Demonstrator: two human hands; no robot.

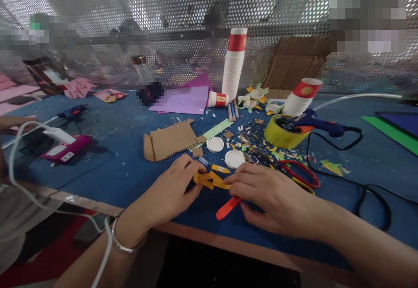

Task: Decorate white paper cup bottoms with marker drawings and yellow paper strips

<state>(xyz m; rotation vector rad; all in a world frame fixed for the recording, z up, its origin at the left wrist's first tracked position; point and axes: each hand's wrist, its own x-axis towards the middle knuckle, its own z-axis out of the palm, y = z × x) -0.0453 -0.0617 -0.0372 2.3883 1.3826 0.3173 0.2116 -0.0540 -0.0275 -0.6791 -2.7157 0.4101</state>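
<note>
Pinched between the fingertips of my left hand [178, 183] is a small folded yellow paper strip [205, 178]. My right hand [267, 194] has its fingers curled, with an orange-red marker [227, 208] sticking out between thumb and fingers. Its index fingertip touches the right end of the yellow paper. Just beyond lie another yellow paper piece [220, 169] and a small blue piece [203, 161]. Two white round discs [215, 144] rest farther back. Scissors [295, 168] with red and yellow handles lie beyond my right hand, partly hidden by it.
Cut cardboard [173, 139] lies left of the scraps. A yellow tape roll [277, 136] has a blue glue gun [321, 122] on it, its black cord trailing right. Stacked paper cups [233, 72] stand behind. At left are a magenta power strip [67, 150] and a person's arm [13, 123].
</note>
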